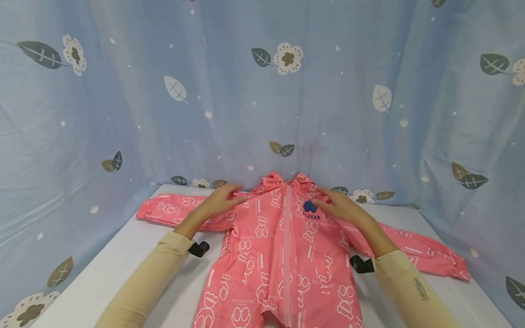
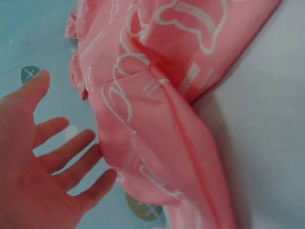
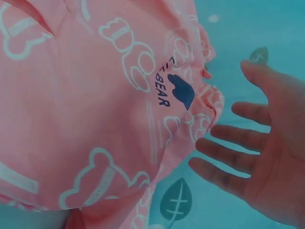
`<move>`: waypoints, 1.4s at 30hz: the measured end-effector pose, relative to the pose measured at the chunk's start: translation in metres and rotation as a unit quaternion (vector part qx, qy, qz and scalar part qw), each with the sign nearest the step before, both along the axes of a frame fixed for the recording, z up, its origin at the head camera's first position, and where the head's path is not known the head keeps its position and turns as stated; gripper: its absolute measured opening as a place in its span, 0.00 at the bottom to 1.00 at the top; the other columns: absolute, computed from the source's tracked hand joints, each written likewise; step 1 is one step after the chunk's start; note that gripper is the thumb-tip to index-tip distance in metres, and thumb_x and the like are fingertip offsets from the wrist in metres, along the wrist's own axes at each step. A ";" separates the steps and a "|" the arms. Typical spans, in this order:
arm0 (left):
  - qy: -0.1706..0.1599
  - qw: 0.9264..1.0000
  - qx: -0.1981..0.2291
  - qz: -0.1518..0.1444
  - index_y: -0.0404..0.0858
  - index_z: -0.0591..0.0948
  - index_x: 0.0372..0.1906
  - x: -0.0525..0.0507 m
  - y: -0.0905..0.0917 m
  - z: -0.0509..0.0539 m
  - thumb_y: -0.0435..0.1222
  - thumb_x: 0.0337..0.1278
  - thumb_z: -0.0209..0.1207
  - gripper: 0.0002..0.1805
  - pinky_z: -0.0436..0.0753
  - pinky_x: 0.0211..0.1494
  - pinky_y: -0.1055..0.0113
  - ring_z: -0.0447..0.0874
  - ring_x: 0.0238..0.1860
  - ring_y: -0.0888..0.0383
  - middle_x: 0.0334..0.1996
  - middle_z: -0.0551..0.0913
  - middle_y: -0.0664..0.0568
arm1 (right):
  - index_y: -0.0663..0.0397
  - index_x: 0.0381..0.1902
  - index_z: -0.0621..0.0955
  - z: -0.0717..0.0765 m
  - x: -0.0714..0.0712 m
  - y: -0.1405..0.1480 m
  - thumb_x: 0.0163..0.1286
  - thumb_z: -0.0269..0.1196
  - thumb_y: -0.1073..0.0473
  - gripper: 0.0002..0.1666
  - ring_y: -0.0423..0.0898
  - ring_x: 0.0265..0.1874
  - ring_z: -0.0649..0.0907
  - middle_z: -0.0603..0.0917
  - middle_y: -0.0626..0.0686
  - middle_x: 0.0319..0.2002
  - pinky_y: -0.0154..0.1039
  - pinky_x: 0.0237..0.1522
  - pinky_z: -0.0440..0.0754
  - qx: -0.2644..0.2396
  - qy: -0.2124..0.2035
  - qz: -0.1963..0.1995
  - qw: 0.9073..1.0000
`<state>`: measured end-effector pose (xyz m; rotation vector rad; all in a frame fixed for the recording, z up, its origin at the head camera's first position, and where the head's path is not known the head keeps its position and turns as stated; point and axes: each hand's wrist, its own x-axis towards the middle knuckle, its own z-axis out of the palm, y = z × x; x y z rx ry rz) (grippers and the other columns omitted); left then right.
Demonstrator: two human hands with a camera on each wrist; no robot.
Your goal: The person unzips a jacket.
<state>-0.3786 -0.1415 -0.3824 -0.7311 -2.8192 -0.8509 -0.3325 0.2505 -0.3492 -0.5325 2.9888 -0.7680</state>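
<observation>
A pink jacket (image 1: 254,255) with white bear outlines lies front up, its sleeves spread to both sides and its collar toward the back curtain. My left hand (image 1: 223,200) is over the shoulder at the left, fingers spread; in the left wrist view the hand (image 2: 52,167) has its fingertips close to the jacket (image 2: 143,124), and contact cannot be told. My right hand (image 1: 340,205) is over the other shoulder, beside the dark blue bear print (image 1: 310,207). The right wrist view shows that hand (image 3: 267,152) with fingers apart near the collar, holding nothing.
A white table surface (image 1: 110,269) lies under the jacket. Blue curtains (image 1: 229,100) with leaf and flower prints stand behind it and at both sides. Black wrist devices (image 1: 199,248) show at both wrists.
</observation>
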 end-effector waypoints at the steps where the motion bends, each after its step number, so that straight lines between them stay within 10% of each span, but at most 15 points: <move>1: -0.003 1.000 0.003 -0.006 0.38 0.71 0.68 -0.002 0.002 0.001 0.53 0.65 0.57 0.34 0.72 0.67 0.46 0.74 0.65 0.42 0.64 0.76 0.39 | 0.56 0.74 0.62 0.001 -0.002 0.000 0.72 0.54 0.37 0.43 0.62 0.59 0.79 0.74 0.65 0.65 0.59 0.56 0.79 0.001 0.002 0.006 1.000; 20: -0.017 0.997 0.012 -0.076 0.39 0.83 0.54 -0.024 0.055 0.032 0.47 0.66 0.58 0.20 0.83 0.52 0.58 0.85 0.49 0.53 0.48 0.87 0.47 | 0.59 0.68 0.70 -0.006 -0.029 -0.016 0.73 0.55 0.42 0.35 0.63 0.58 0.80 0.78 0.66 0.61 0.51 0.47 0.85 -0.079 -0.017 0.016 0.997; 42: -0.001 0.993 0.032 -0.111 0.38 0.86 0.48 -0.045 0.090 0.017 0.42 0.67 0.58 0.15 0.81 0.43 0.66 0.82 0.37 0.58 0.42 0.88 0.49 | 0.63 0.62 0.76 -0.015 -0.056 -0.044 0.77 0.51 0.56 0.23 0.62 0.57 0.79 0.80 0.65 0.58 0.56 0.58 0.76 -0.026 0.049 0.007 0.998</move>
